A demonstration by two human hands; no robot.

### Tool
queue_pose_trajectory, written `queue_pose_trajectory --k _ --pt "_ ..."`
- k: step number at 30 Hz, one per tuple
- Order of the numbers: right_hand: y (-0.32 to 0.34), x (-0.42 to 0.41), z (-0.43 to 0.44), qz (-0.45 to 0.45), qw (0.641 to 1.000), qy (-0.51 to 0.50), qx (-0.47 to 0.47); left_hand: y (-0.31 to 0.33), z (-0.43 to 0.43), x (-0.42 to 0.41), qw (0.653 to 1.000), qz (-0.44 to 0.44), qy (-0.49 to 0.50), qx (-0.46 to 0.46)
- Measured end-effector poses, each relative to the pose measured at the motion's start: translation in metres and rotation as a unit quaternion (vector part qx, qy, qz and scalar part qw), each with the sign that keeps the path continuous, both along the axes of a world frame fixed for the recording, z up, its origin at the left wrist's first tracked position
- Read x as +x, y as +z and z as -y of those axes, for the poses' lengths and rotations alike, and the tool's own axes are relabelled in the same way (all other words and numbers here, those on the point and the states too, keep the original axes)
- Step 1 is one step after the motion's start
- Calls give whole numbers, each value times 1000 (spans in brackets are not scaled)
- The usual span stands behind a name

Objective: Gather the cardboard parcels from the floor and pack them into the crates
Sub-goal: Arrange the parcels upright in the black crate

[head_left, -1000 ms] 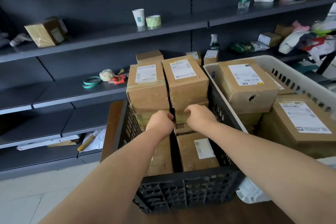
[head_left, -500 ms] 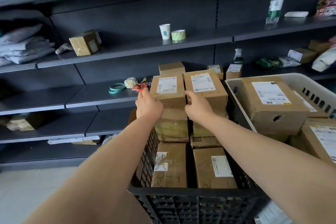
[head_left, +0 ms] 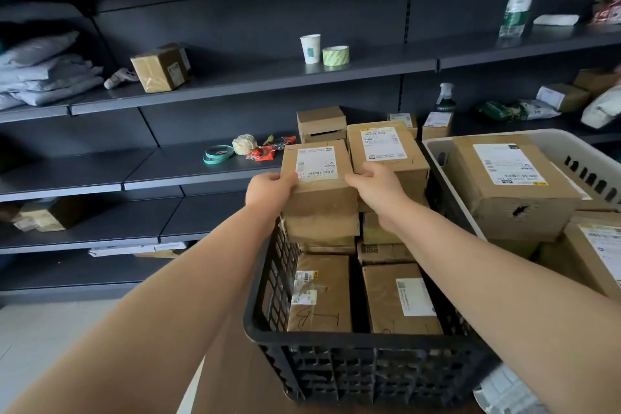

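Held one brown parcel from both sides, left grip and right grip curled round its edges. Sat on top of other parcels at the far end of the black crate. Stood right beside a white crate with more boxes, in front of dark shelves.

Both bare forearms reach forward and converge on the top parcel, the left arm coming in from its near left and the right arm from its near right. The left hand grips the parcel's left side, with the thumb laid on its upper face near the corner. The right hand clasps its right side, thumb pointing across the top edge and fingers curled. The wrists sit about level, one on either side of the parcel.
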State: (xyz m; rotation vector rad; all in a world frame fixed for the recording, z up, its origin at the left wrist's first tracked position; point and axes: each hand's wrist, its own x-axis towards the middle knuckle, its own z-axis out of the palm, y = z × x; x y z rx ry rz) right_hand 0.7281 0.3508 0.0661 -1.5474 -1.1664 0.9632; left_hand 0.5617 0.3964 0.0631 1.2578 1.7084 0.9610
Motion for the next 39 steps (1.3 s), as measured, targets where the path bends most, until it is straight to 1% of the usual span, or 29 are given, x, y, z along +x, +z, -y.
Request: queue_pose_trajectory --k 4,7,9,11,13,15,16,17,20,21,23,24,26,28,29,30,32,35,36,39 --pt "-1 -6 21 0 999 25 -32 0 15 -13 999 13 -34 -21" --pt "-3 -7 36 10 999 12 -40 -2 28 -25 997 1 -69 -45" --pt "-6 -6 45 24 998 3 -60 -3 38 -33 992 -44 -104 -59" --pt "-9 -7 54 45 995 15 -87 -2 49 -38 979 -132 -151 -39" --pt "-13 -13 64 77 991 37 -104 1 58 -40 946 -253 -204 -10" --pt "-20 -19 73 106 988 40 -110 1 66 -42 894 -372 -249 8" --pt "-24 -22 76 114 986 38 -116 1 71 -43 869 -414 -269 13" --pt "-27 -25 79 119 984 38 -125 0 73 -44 852 -440 -283 16" --pt "-39 -31 84 145 974 51 -165 -4 81 -48 826 -465 -319 0" --pt "-43 -33 85 160 971 51 -167 -6 82 -49 801 -501 -329 3" --pt "-49 -37 88 188 963 66 -181 -14 84 -46 736 -589 -333 20" --pt "-53 -40 89 200 956 83 -197 -18 86 -43 716 -611 -338 20" --pt "-57 -44 91 225 941 108 -230 -26 89 -36 696 -621 -361 -4" --pt "-58 -42 89 228 940 101 -231 -32 88 -28 683 -624 -379 -20" --pt "-57 -39 87 226 945 91 -220 -33 85 -23 683 -622 -382 -24" --pt "-54 -34 86 221 951 75 -205 -33 82 -19 694 -611 -381 -22" --pt "-47 -19 78 225 959 38 -166 -29 74 -7 742 -561 -368 7" --pt "-36 14 65 233 964 0 -125 -17 66 17 832 -434 -342 47" --pt "-32 25 61 231 966 -6 -115 -13 64 27 855 -397 -331 50" --pt "-24 57 48 238 967 -30 -89 -6 56 57 901 -321 -285 57"
